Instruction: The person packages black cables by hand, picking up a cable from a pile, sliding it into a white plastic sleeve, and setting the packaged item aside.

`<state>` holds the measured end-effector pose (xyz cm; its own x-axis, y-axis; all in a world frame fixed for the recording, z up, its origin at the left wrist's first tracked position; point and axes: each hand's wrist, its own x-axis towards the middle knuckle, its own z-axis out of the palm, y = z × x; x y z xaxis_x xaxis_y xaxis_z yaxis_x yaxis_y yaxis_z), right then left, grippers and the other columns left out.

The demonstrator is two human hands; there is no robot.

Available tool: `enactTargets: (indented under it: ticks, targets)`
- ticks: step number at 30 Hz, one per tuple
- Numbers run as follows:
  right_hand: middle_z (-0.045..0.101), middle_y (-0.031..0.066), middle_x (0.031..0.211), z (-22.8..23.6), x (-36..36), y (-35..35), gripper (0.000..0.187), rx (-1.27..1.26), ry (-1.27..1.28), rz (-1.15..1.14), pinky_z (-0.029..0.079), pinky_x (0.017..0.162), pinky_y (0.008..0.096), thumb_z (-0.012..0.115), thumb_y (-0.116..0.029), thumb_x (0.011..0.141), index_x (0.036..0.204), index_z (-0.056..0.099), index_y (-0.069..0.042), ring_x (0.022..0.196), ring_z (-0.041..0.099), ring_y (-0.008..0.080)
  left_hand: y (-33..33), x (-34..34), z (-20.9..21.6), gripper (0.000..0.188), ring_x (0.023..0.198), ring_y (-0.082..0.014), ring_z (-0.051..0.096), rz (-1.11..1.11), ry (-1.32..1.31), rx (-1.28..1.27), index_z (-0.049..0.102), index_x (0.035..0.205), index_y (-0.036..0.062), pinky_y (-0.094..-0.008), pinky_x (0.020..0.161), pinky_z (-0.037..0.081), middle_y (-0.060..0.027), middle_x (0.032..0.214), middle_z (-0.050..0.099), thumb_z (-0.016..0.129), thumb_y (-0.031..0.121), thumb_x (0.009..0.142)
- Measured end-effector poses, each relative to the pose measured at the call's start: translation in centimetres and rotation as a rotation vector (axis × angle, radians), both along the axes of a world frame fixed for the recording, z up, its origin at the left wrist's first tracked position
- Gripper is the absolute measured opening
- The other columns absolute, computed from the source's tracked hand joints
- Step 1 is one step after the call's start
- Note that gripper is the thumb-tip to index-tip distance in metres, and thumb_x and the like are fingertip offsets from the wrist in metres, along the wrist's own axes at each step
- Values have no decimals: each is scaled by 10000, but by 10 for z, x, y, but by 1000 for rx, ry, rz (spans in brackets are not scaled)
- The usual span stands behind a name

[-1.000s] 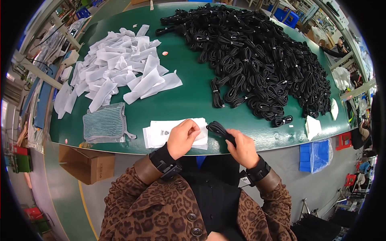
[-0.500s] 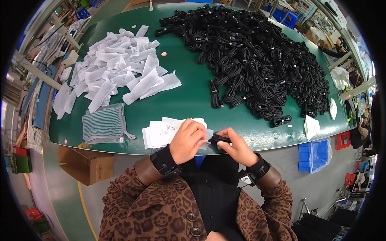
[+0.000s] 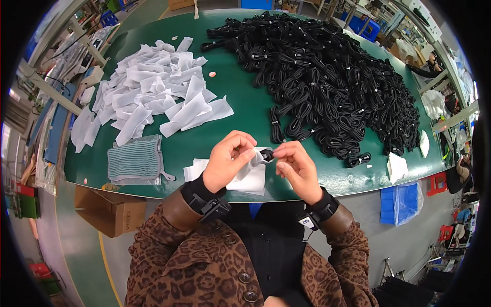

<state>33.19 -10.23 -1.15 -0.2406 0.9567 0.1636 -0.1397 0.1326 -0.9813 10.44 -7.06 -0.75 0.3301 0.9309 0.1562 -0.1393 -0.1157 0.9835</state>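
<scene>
Green matting covers the table (image 3: 240,110), and both hands meet just above its near edge. The left hand (image 3: 228,161) has its fingers curled around the mouth of a small white bag (image 3: 255,159), pinching the thin film between thumb and fingertips. The right hand (image 3: 297,168) pinches a small black cable bundle (image 3: 267,154) between thumb and forefinger, right at the bag's opening; only the end of the bundle shows, and whether the rest is inside the bag or hidden by the fingers cannot be told. The two hands are almost touching, with the bundle between them.

Under the hands, flat on the mat at the near edge, lie a few more white bags (image 3: 240,176). Just left of those rests a folded grey-green striped cloth (image 3: 135,160). Further left and far across the table spreads a loose heap of empty white bags (image 3: 153,97). The right and far part of the table is taken up by a big pile of coiled black cables (image 3: 327,77), each coil tied; one coil (image 3: 276,128) lies apart at the near-left fringe of the pile, not far from the hands. A cardboard box (image 3: 105,212) sits on the floor below the table's near-left edge, and a blue bag (image 3: 401,204) hangs off the near-right edge.
</scene>
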Motion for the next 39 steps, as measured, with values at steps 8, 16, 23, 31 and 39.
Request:
enactTargets:
  ticks: [8,16,23,31,39]
  targets:
    - [516,150,1270,15,-5,26,371,352,-575,21,521,789,312,685,-77,905,1267,604,-59,938,607,205,34,-47,25,131,772,-89,545,117,-210,-164,625,1019,9,-241,684,454,-28,973,626,606,134,983]
    - [569,153,1149,-33,20,53,389,816,-1177,-178,498,848,405,771,-153,791,1147,632,-85,987,559,321,80,-146,-14,205,838,-180,641,441,-37,-83,561,1099,-35,-298,780,503,-99,979,655,544,158,1031]
    - [536,112,890,-24,27,30,282,591,-1226,-109,488,748,411,764,-91,760,909,528,-47,868,559,325,89,-150,-29,299,1286,-309,545,653,-65,8,517,1217,-32,-414,1024,478,-188,1299,561,603,128,980]
    - [542,127,919,-17,39,2,357,587,-1206,-157,495,737,426,703,-16,759,1091,573,-11,862,564,332,56,-104,-22,653,1434,-473,288,396,1146,647,503,1443,287,-571,1089,399,-225,1593,245,725,138,848]
    - [544,146,938,-18,39,-3,476,586,-1264,-170,498,735,430,680,-19,757,1221,575,1,880,562,345,99,-118,-47,556,1502,-415,159,128,1745,583,507,1413,457,-756,977,393,-17,1658,162,646,237,922]
